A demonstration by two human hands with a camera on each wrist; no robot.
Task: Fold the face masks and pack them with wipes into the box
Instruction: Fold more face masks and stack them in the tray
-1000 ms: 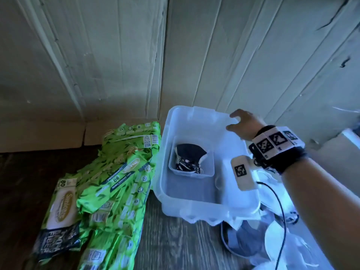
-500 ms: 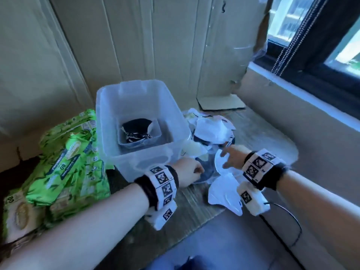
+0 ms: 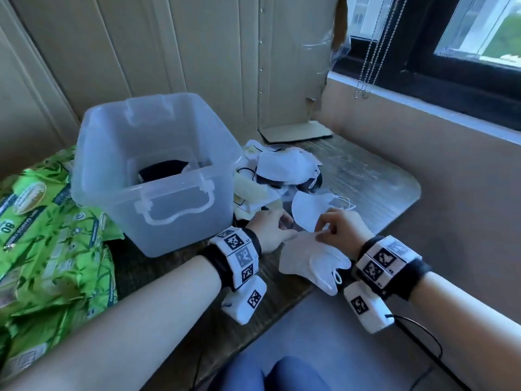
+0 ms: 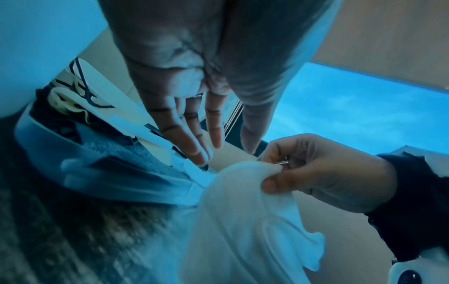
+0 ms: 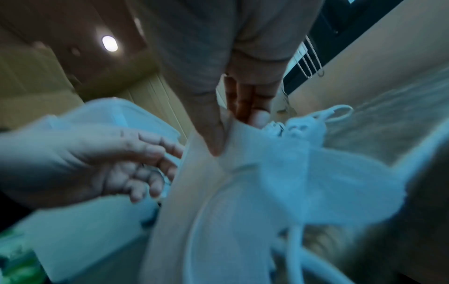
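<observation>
Nearest, at the desk [image 3: 282,300] edge: white face mask [image 3: 310,263], soft and creased, ear loop dangling, top edge pinched by right hand [image 3: 342,231] between thumb and fingers — pinch plain only from left wrist view [image 4: 316,173]. Left hand [image 3: 267,232] beside it, fingers straight and relaxed, grasping nothing. Beyond, pile of masks [image 3: 282,170], white and dark. Left of those, clear box [image 3: 152,176], dark mask inside. Farther left, green wipes packs [image 3: 50,235].

White mask [image 3: 310,261] beside clear box [image 3: 158,176]
</observation>
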